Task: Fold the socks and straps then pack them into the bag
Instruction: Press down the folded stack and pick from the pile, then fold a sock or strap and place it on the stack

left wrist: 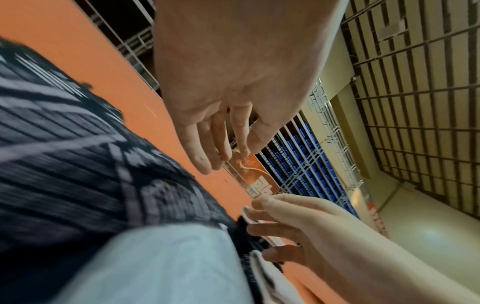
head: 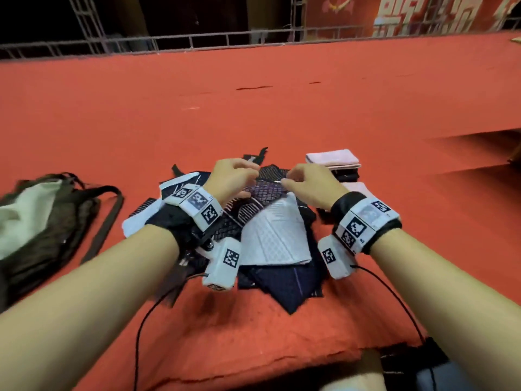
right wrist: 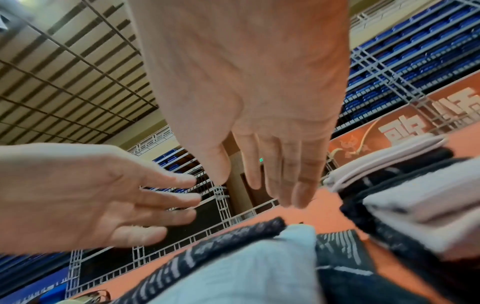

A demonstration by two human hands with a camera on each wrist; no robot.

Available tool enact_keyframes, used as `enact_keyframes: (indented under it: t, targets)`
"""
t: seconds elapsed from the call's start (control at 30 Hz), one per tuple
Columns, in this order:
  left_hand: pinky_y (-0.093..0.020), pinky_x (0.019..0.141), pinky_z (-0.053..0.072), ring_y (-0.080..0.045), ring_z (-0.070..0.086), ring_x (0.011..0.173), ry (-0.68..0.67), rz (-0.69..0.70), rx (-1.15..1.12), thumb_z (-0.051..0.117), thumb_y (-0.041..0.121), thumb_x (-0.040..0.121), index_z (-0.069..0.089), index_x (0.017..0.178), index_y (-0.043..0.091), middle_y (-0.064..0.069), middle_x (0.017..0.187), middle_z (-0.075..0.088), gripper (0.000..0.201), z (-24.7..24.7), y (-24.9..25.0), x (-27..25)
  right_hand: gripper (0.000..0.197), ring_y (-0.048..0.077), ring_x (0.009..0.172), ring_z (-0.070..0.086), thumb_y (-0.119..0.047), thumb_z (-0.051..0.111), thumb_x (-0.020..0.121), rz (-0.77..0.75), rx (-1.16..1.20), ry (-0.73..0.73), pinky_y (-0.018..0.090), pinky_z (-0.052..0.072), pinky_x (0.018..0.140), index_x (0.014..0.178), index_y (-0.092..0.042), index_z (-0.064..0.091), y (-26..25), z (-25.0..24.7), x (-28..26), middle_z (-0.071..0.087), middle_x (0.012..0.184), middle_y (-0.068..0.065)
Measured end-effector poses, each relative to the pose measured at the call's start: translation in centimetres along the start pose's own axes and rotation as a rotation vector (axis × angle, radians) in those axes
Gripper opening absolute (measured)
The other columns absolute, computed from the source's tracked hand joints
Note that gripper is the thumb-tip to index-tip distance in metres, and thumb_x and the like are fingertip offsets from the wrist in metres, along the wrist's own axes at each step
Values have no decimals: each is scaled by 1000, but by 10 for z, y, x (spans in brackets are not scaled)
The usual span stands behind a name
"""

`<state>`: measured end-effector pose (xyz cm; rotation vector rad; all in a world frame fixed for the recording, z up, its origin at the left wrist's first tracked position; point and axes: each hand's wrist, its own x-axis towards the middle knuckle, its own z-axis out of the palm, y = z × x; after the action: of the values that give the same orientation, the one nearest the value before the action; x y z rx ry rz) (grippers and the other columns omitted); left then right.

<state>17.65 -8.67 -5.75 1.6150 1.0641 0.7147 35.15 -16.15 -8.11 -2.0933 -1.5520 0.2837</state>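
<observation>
Both hands hover over a pile of unfolded socks and straps on a red table.

The table (head: 282,108) carries everything: the bag (head: 42,221) lies open at the far left, well apart from the pile (head: 270,235) in the middle, and a folded stack (head: 332,160) sits just right of the pile. The left hand (head: 234,176) and right hand (head: 308,183) meet above the pile's far edge; both wrist views show the fingers loosely spread and holding nothing, though the head view hints at fingertips near a patterned sock (head: 267,190). The pieces overlap, so a pinch could likely lift two layers at once or drag a neighbour, spoiling the fold. A careless sweep of the right hand might also topple the stack.
</observation>
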Motion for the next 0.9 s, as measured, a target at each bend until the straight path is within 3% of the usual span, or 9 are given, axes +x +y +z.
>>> enact_keyframes:
  t: [0.1,0.23,0.3,0.37,0.47,0.53,0.7,0.83,0.9]
  targets:
    - [-34,77,61,-17,66,87,62,-42,19,61,5,94,73,102,10,-10,94,69,16,-29,-26,-12,48,30,99,65,-51,56,97,141,-85,-140,34,48,74,106,-5,63,-23,12,10,65,101,11]
    - [-40,82,61,-18,64,91,111,-82,29,64,8,93,71,92,19,-10,95,67,13,-68,-52,-28,46,21,62,54,-45,74,89,304,-65,-186,30,40,54,74,-5,58,-44,21,17,60,77,10]
    - [-39,84,61,-17,62,93,119,-85,49,70,14,91,71,104,17,-8,104,69,14,-79,-59,-32,34,24,74,64,-30,83,83,324,149,-112,31,52,68,89,1,69,-48,25,20,70,86,12]
    - [-32,89,54,-14,60,103,132,-30,103,78,26,86,63,125,15,-3,123,65,44,-88,-61,-33,25,24,86,66,-14,82,81,216,402,24,34,52,84,100,1,73,-62,24,13,71,89,9]
    - [-20,97,43,-8,55,119,96,106,82,82,42,81,45,144,19,9,133,54,77,-96,-55,-42,12,20,82,67,0,73,84,28,746,62,34,54,77,96,-1,72,-94,16,-10,71,89,8]
    - [-15,85,49,-3,65,107,75,198,-91,83,34,81,53,136,18,11,123,65,65,-98,-45,-51,17,20,83,71,4,65,91,-49,961,-5,36,59,74,98,-9,71,-113,5,-23,73,94,6]
    - [-36,85,56,-19,70,86,103,275,-340,77,15,87,72,95,5,-7,95,75,13,-101,-24,-73,21,12,72,70,-6,58,100,-113,1109,-36,23,56,53,119,-10,65,-137,-18,-41,72,103,4]
    - [-36,78,60,-25,71,78,-39,14,-407,66,13,94,70,102,4,-17,100,76,13,-95,-44,-97,38,25,92,73,-38,60,100,73,889,-174,35,59,69,130,-13,62,-116,8,-54,73,121,6]
    - [-37,71,61,-28,71,73,-98,-156,-432,62,10,93,69,107,2,-22,104,75,18,-94,-70,-106,46,26,92,74,-39,63,98,141,816,-308,36,60,68,137,-16,56,-104,32,-73,71,126,5]
